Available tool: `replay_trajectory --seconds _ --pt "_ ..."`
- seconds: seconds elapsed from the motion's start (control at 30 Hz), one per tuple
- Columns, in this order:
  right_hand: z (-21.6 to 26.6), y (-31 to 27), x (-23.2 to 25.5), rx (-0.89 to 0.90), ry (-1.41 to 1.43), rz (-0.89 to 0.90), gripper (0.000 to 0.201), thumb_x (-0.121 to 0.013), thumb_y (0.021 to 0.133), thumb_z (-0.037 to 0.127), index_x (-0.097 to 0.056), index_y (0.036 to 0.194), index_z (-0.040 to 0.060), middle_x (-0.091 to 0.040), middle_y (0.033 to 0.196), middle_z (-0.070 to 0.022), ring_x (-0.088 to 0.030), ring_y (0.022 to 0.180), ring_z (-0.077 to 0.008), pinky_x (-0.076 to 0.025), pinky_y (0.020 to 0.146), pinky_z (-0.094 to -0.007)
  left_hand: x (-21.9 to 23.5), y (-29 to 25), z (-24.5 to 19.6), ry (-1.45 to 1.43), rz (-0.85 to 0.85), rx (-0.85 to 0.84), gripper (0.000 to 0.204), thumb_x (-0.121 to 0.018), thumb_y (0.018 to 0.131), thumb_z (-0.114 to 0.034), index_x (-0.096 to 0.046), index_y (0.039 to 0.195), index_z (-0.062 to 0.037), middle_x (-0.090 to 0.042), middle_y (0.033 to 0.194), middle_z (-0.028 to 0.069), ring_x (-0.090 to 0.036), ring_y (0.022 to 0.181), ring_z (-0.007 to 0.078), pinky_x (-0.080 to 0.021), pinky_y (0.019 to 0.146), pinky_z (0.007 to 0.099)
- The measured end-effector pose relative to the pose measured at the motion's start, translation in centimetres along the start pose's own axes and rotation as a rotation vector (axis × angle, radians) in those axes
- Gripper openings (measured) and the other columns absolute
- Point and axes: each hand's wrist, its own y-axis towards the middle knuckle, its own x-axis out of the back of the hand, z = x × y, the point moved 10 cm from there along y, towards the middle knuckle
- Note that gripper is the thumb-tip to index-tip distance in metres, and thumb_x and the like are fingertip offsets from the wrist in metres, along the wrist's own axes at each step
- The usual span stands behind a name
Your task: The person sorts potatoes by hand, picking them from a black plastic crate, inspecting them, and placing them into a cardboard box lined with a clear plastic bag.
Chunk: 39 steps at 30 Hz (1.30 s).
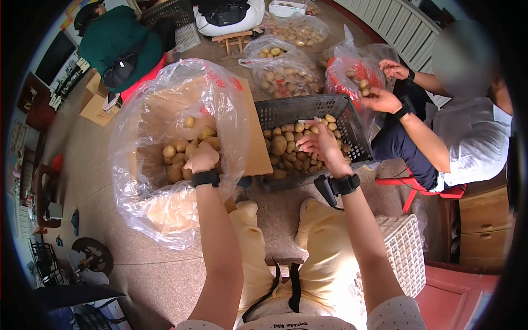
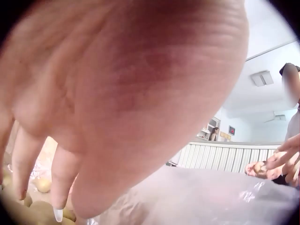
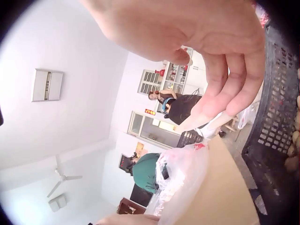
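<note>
**Potatoes sorted between a black crate and a lined box**

Nearest to the head camera, the knees in pale yellow trousers point(image 1: 324, 247) are seen, with both forearms stretched forward above them.

The fingers of the left hand point(image 1: 202, 158) are seen in the left wrist view as long and loosely spread, pointing down toward the potatoes below; nothing is plainly held between them. In the head view this hand is lowered into the cardboard box point(image 1: 258, 159), which is lined with a clear plastic bag point(image 1: 165, 214), and it rests just above the potatoes in the box point(image 1: 181, 154).

The fingers of the right hand point(image 1: 319, 144) are bent and kept close together over the black crate point(image 1: 308, 107). It cannot be told if a potato is pinched there, because the fingertips are turned away. The potatoes in the crate point(image 1: 283, 151) lie directly under this hand.

For the step to be done well, it is judged that one potato should be taken at a time, checked with the fingertips, and laid softly in the box so that the skin is not bruised and the bag is not torn.

Much is hidden. The left wrist view is almost filled by the palm, and the right wrist view shows mostly ceiling. Another person point(image 1: 462, 137) sits to the right, with potatoes in hand.
</note>
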Motion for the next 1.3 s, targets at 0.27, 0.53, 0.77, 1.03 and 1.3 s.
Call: replay_trajectory --seconds 0.27,0.53,0.77,1.03,1.3 --pt "-2.8 2.2 6.0 -0.068 -0.237 -0.118 0.038 -0.032 0.096 0.035 -0.052 0.112 0.0058 -0.063 0.071 -0.0075 -0.059 0.060 -0.0104 -0.048 0.058 -0.0221 9.8 -9.4 -8.8 -0.208 -0.632 -0.317 0.025 -0.050 0.085 -0.025 -0.064 0.094 -0.0062 -0.065 0.086 0.0171 -0.063 0.084 0.0332 -0.048 0.077 0.0449" --pt "-8.8 4.0 10.7 -0.237 -0.752 -0.066 0.036 -0.047 0.089 0.032 -0.064 0.083 0.0013 -0.065 0.069 -0.0065 -0.060 0.059 -0.0125 -0.047 0.051 -0.0232 4.9 -14.4 -19.2 -0.469 -0.412 -0.760 0.025 -0.050 0.089 -0.026 -0.061 0.081 -0.0050 -0.064 0.071 0.0133 -0.062 0.066 0.0325 -0.049 0.059 0.0416" --pt "-12.3 6.4 13.3 -0.259 -1.014 -0.106 0.038 -0.051 0.083 0.037 -0.066 0.084 0.0026 -0.067 0.077 -0.0143 -0.063 0.084 -0.0311 -0.048 0.078 -0.0380 2.6 -12.3 -21.1 -0.370 -0.394 -0.778 0.029 -0.049 0.089 -0.026 -0.061 0.076 -0.0032 -0.063 0.069 0.0129 -0.062 0.064 0.0323 -0.049 0.059 0.0417" --pt "-16.8 8.8 15.5 -0.175 -1.213 -0.135 0.033 -0.057 0.081 0.032 -0.067 0.078 0.0011 -0.065 0.070 -0.0136 -0.064 0.071 -0.0278 -0.049 0.067 -0.0382 2.4 -11.0 -21.2 -0.364 -0.328 -0.755 0.026 -0.050 0.088 -0.026 -0.061 0.080 -0.0035 -0.064 0.070 0.0123 -0.062 0.066 0.0318 -0.049 0.060 0.0410" --pt "-17.0 8.9 14.6 -0.137 -1.253 -0.110 0.034 -0.062 0.077 0.032 -0.065 0.086 -0.0004 -0.065 0.079 -0.0188 -0.063 0.077 -0.0334 -0.048 0.069 -0.0409 3.2 -10.4 -20.7 -0.352 -0.329 -0.726 0.028 -0.049 0.089 -0.026 -0.060 0.078 -0.0030 -0.062 0.068 0.0139 -0.060 0.065 0.0331 -0.048 0.059 0.0416"
